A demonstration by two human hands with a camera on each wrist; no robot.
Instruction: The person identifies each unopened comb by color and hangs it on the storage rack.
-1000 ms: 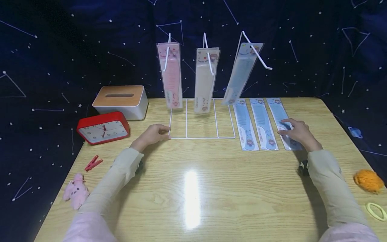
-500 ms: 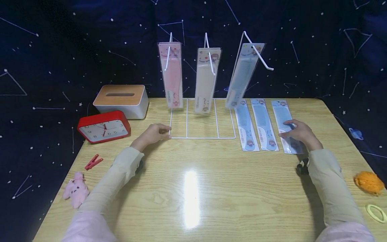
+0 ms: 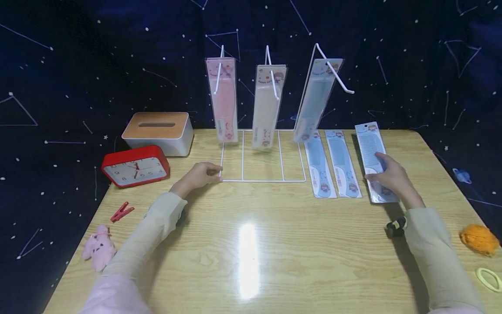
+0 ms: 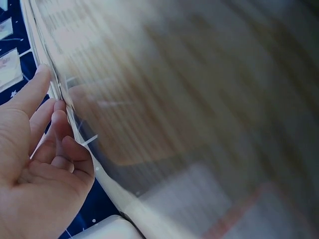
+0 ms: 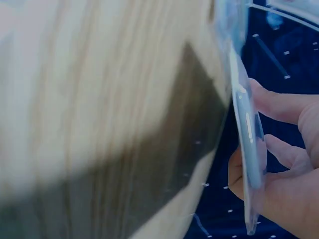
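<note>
My right hand (image 3: 395, 178) grips a packaged blue comb (image 3: 370, 144) by its sides, tilted with its top end raised off the table. In the right wrist view the clear package (image 5: 250, 134) stands edge-on between thumb and fingers. Two more packaged blue combs, an inner one (image 3: 342, 159) and one nearer the rack (image 3: 319, 168), lie flat to its left. My left hand (image 3: 199, 175) pinches the front left corner of the white wire display rack (image 3: 262, 181). On its hooks hang a pink comb package (image 3: 225, 102), a cream one (image 3: 266, 109) and a blue one (image 3: 317, 100).
Back left stand a wood-topped tissue box (image 3: 157, 131) and a red clock (image 3: 135, 166). Below them lie a red clothespin (image 3: 122, 212) and a pink plush toy (image 3: 100, 248). An orange yarn ball (image 3: 479, 239) and a yellow ring (image 3: 489, 279) lie at the right edge.
My right hand has drawn the rightmost comb package slightly right and toward me, then raised its top end off the table. My left hand stays at the rack's corner.
</note>
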